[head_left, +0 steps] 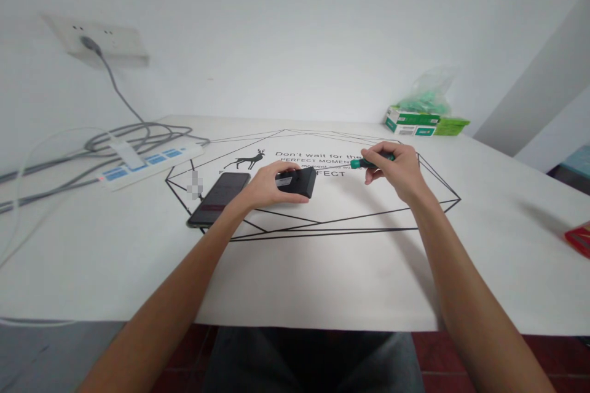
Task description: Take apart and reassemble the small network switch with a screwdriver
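Observation:
My left hand (pixel 270 187) is closed round a small black box (pixel 302 183) with a pale label on its side, held on or just above the white table. In my right hand (pixel 391 166) is a screwdriver (pixel 359 163) with a green and black handle. Its thin shaft points left toward the box, and I cannot tell whether the tip touches it. A black smartphone (pixel 220 198) lies on the table beside my left wrist, its lower right edge partly behind my forearm.
At the left, a white power strip (pixel 152 166) lies with coiled grey cables (pixel 138 132) behind it. Small green and white boxes (pixel 412 121) with a clear plastic bag (pixel 428 95) stand at the back right. A red object (pixel 578 238) sits at the right edge.

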